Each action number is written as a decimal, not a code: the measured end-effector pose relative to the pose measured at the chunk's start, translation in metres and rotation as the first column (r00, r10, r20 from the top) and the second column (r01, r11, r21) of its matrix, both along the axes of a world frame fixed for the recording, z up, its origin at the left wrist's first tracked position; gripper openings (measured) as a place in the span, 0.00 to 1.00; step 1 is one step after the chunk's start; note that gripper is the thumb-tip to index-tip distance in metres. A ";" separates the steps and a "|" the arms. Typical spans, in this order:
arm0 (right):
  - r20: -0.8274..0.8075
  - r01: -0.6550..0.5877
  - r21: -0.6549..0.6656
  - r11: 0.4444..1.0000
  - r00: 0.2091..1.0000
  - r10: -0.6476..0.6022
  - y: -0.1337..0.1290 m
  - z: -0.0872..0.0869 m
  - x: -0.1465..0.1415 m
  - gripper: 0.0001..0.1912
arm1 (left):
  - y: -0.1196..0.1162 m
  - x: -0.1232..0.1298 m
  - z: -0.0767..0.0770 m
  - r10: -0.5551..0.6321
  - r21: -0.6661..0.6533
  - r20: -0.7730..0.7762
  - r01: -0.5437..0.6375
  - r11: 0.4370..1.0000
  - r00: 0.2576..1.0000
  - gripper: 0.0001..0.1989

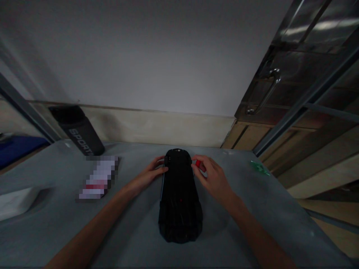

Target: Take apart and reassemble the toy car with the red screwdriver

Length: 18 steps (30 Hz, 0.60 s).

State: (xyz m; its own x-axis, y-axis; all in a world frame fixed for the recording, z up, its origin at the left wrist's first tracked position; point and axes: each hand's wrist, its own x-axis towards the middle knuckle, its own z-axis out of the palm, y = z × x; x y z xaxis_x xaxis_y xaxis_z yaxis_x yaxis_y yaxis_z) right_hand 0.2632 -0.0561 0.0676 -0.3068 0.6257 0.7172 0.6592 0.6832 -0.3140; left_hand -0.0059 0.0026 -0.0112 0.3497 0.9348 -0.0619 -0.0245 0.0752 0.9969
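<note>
A black toy car body (179, 198) is lying lengthwise in the middle of a grey table (56, 224), its far end pointing toward the wall and its near end toward the person. The left hand (150, 175) is resting against the left side of the far end of the car, its fingers curled loosely around that edge and touching it, gripping it lightly. The right hand (213, 177) is sitting just beside the right side of the same end, and its thumb and forefinger are pinching a small red piece (198, 163) right against the car's edge; whether the piece is touching the car cannot be told. Both forearms are reaching in from the bottom of the view, one on each side of the car. To the left, well apart from the hands, a dark bottle with white lettering (80, 130) is standing at the back of the table. A small green object (259, 167) is lying near the table's right edge.
</note>
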 end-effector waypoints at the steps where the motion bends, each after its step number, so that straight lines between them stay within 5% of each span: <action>1: -0.005 -0.001 -0.013 1.000 1.000 0.001 0.000 0.000 -0.001 0.08 | 0.000 0.000 -0.001 0.004 -0.014 0.011 -0.004 1.000 1.000 0.36; 10: -0.019 -0.067 -0.090 0.994 0.998 0.065 -0.003 0.004 0.000 0.15 | -0.004 0.000 0.008 0.022 -0.085 0.062 -0.016 0.996 0.998 0.37; 18: -0.058 0.004 -0.067 0.998 0.998 -0.008 -0.003 0.003 0.000 0.09 | -0.003 0.001 0.008 0.029 -0.084 0.057 -0.025 0.996 0.998 0.36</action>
